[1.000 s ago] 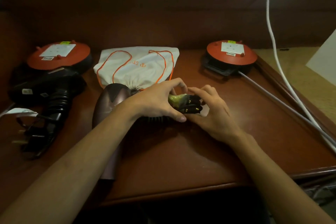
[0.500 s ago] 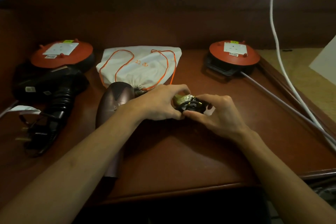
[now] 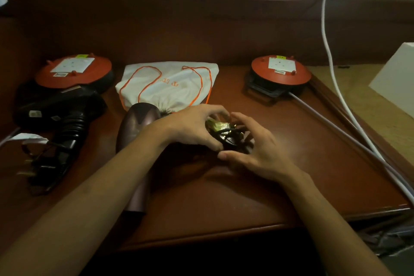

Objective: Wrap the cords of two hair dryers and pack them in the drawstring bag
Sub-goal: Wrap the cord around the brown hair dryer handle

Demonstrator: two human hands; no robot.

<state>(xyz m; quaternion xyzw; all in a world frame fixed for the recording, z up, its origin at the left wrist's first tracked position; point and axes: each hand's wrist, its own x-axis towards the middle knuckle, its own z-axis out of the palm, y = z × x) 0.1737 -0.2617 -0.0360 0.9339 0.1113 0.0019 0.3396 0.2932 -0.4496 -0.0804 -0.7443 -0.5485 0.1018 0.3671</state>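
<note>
A purple-brown hair dryer (image 3: 136, 139) lies on the wooden table (image 3: 291, 177), partly under my left forearm. Its black cord (image 3: 230, 135) is bundled into a coil with a yellowish tag, held between both hands just right of the dryer. My left hand (image 3: 192, 127) grips the coil from the left, and my right hand (image 3: 257, 150) cups it from the right and below. A white drawstring bag (image 3: 170, 85) with orange strings lies flat behind the dryer. A black hair dryer (image 3: 65, 116) rests at the left with its cord and plug (image 3: 38, 170) loosely gathered beside it.
Two red cable reels sit at the back: the left reel (image 3: 74, 71) and the right reel (image 3: 281, 71). A grey cable (image 3: 336, 132) and a white cable (image 3: 331, 58) run along the table's right edge. A white box (image 3: 396, 80) stands far right.
My right hand has shifted lower around the cord coil, its thumb now under the bundle. My left hand stays on the coil.
</note>
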